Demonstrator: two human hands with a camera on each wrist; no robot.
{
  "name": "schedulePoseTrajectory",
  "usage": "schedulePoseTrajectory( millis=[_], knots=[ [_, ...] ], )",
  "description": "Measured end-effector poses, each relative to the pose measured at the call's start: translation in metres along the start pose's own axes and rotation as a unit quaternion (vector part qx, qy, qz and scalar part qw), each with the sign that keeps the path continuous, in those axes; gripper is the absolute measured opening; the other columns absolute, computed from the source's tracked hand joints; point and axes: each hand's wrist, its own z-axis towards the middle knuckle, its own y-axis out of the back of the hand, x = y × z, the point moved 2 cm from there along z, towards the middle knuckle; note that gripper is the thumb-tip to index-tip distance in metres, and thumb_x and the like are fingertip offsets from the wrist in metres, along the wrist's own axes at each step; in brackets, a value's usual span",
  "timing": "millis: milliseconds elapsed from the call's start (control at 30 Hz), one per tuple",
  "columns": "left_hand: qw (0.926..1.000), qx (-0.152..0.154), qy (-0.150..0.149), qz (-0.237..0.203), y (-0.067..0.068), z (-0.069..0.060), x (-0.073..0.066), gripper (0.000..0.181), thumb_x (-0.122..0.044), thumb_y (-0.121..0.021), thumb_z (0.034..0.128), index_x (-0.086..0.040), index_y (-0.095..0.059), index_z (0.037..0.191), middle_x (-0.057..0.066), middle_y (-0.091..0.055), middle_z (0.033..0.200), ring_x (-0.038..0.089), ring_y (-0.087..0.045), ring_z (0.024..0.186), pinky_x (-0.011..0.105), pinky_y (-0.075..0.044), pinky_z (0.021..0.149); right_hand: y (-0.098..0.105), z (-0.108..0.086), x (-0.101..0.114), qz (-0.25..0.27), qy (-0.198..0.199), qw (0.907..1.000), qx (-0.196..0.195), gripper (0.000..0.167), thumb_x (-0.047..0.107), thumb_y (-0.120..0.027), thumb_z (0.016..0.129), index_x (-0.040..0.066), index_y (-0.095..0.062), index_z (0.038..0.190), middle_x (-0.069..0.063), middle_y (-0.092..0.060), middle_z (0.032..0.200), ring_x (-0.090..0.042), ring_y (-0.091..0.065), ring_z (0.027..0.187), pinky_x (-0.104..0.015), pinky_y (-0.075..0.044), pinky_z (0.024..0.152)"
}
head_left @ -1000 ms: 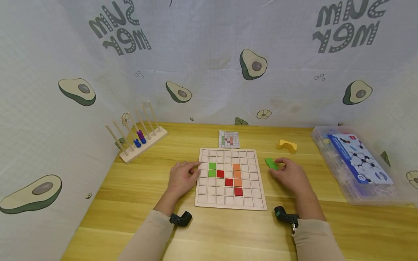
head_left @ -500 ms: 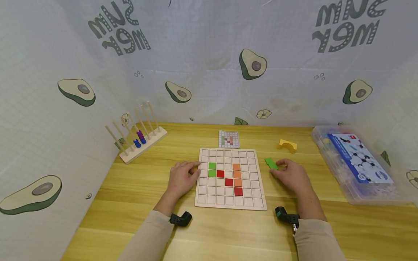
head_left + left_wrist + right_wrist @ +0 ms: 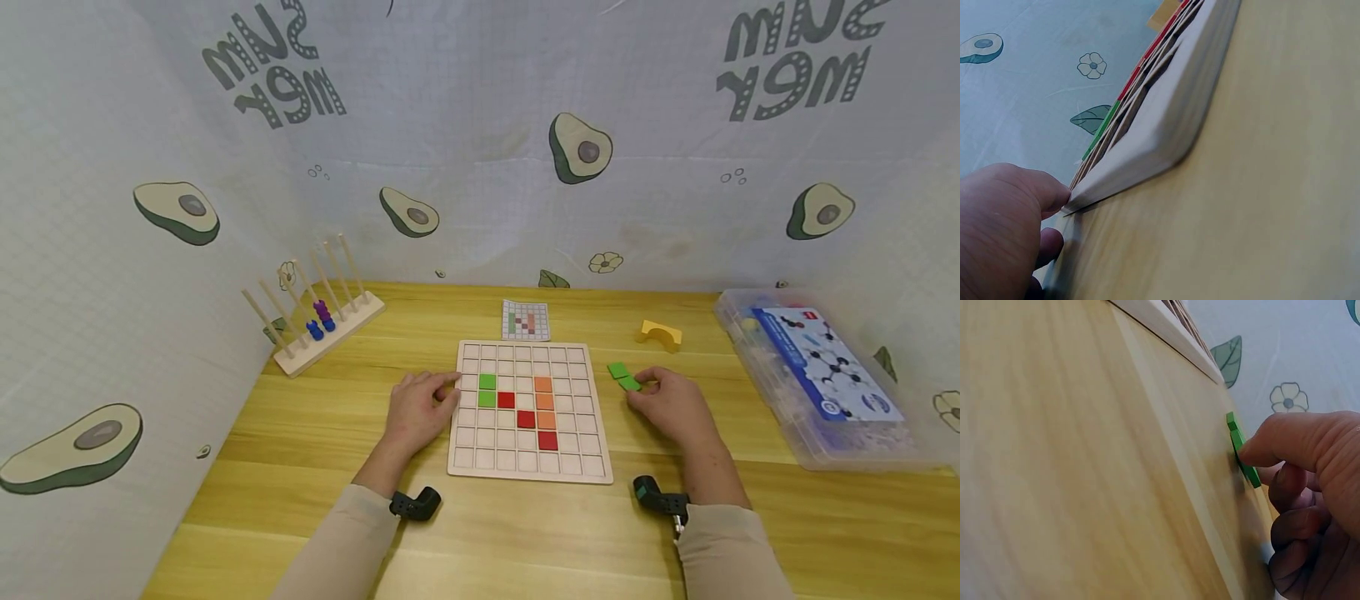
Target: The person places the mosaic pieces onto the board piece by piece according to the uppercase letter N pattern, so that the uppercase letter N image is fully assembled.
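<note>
On the table lies a square wooden grid board [image 3: 486, 459] holding two green tiles [image 3: 487, 390], a diagonal of red tiles [image 3: 527, 419] and a column of orange tiles [image 3: 544, 402]. My left hand [image 3: 422, 408] rests beside the board, its fingers touching the left edge; the left wrist view shows that contact at a corner. To the right of the board, my right hand [image 3: 675, 404] pinches a loose green tile [image 3: 628, 383] between thumb and index finger. Just beyond it lies another loose green tile [image 3: 617, 370]. The right wrist view shows the thumb on the held tile's face.
A small printed pattern card [image 3: 526, 321] lies behind the board. At back right stands a yellow arch block [image 3: 660, 335], near a clear plastic box [image 3: 813, 442] with a blue label. A wooden peg stand [image 3: 330, 337] with blue and purple beads is at left.
The two loose green tiles, lying closer together before, now show a visible split between them. My right hand has shifted slightly to the right. The left hand and board stay put.
</note>
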Motion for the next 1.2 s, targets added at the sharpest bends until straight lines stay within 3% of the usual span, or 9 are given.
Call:
schedulePoseTrajectory(
  millis=[167, 333, 567, 1000, 1200],
  knots=[
    [1.0, 0.0, 0.0, -0.003, 0.0, 0.0, 0.001, 0.03, -0.03, -0.069, 0.0956, -0.023, -0.075, 0.124, -0.007, -0.062, 0.079, 0.015, -0.046, 0.078, 0.032, -0.032, 0.076, 0.002, -0.002, 0.002, -0.004, 0.009, 1.0, -0.002, 0.048, 0.025, -0.066, 0.091, -0.003, -0.06, 0.13, -0.02, -0.069, 0.102, -0.025, -0.062, 0.081, -0.03, -0.044, 0.066],
    [1.0, 0.0, 0.0, -0.004, -0.001, 0.001, 0.002, 0.03, -0.031, -0.068, 0.0957, -0.024, -0.075, 0.124, -0.007, -0.062, 0.08, 0.014, -0.047, 0.078, 0.032, -0.033, 0.076, 0.003, -0.004, 0.007, -0.002, 0.037, 0.9993, 0.003, 0.046, 0.023, -0.066, 0.091, -0.001, -0.061, 0.131, -0.012, -0.065, 0.09, -0.02, -0.056, 0.07, -0.03, -0.042, 0.06],
    [1.0, -0.002, -0.004, -0.007, 0.0, 0.0, 0.001, 0.03, -0.03, -0.068, 0.0958, -0.023, -0.075, 0.124, -0.006, -0.062, 0.08, 0.015, -0.048, 0.079, 0.032, -0.033, 0.077, 0.002, -0.012, 0.028, 0.014, 0.126, 0.9916, 0.026, 0.036, 0.016, -0.066, 0.09, 0.002, -0.066, 0.124, -0.002, -0.059, 0.077, -0.016, -0.05, 0.064, -0.027, -0.038, 0.056],
    [1.0, -0.005, -0.007, -0.004, -0.002, 0.001, 0.002, 0.03, -0.031, -0.069, 0.0954, -0.024, -0.075, 0.124, -0.007, -0.061, 0.079, 0.014, -0.048, 0.079, 0.032, -0.032, 0.077, -0.02, -0.024, 0.063, 0.037, 0.191, 0.9765, 0.092, 0.032, 0.011, -0.067, 0.089, 0.005, -0.068, 0.12, 0.0, -0.052, 0.074, -0.014, -0.047, 0.066, -0.024, -0.037, 0.057],
    [1.0, -0.004, -0.004, -0.005, -0.002, 0.001, 0.003, 0.03, -0.03, -0.069, 0.0954, -0.023, -0.075, 0.124, -0.008, -0.061, 0.078, 0.015, -0.047, 0.079, 0.032, -0.032, 0.077, -0.033, -0.027, 0.073, 0.046, 0.2, 0.9719, 0.116, 0.028, 0.01, -0.067, 0.088, 0.01, -0.069, 0.116, 0.002, -0.051, 0.074, -0.013, -0.046, 0.066, -0.023, -0.035, 0.058]
  ],
)
